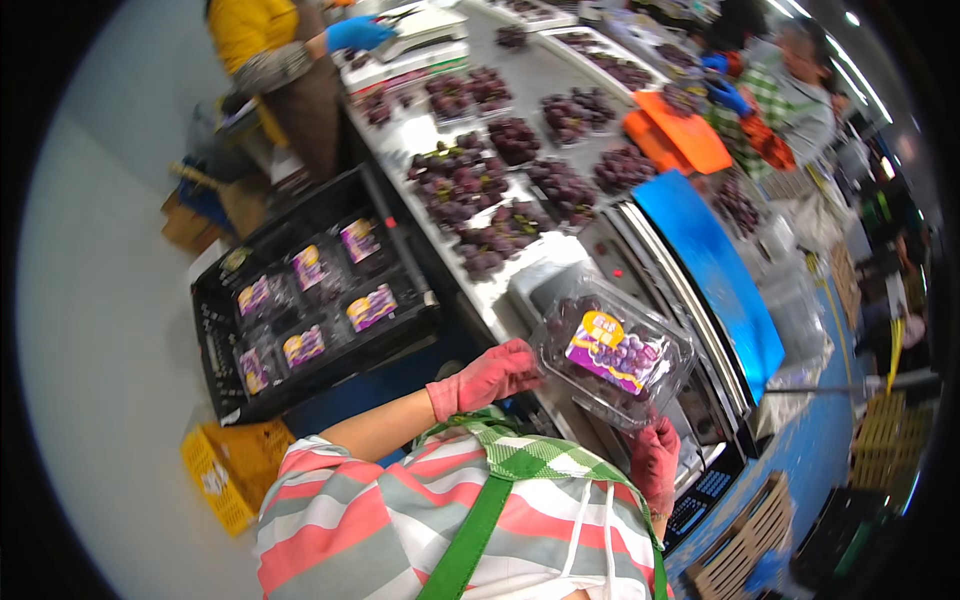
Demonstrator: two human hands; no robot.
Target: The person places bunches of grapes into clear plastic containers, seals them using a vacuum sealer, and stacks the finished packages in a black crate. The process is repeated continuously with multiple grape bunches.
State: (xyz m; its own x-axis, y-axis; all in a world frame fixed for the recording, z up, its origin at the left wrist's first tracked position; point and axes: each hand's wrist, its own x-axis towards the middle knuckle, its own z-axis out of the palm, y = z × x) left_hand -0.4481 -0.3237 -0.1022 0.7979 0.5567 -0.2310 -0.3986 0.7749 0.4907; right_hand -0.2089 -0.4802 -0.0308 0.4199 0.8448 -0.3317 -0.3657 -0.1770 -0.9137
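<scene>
A clear plastic clamshell box (551, 346) of dark grapes is held up in front of me. A purple and yellow label (616, 352) with a grape picture and writing lies on its lid. My left hand (491, 375), in a red-pink glove, grips the box by its left end. At the near right corner, my right hand (656, 461), gloved alike, has its fingers on the rim. Below and behind the box is a metal machine (630, 255) with a blue sheet (709, 277) along its far side and a keypad (697, 499) near my right hand.
Open punnets of grapes (457, 180) cover the metal table. A black crate (315, 307) with several labelled boxes stands left, above a yellow crate (232, 472). One co-worker's blue-gloved hand (360, 34) is at the far end; another co-worker (780, 105) handles grapes across the table.
</scene>
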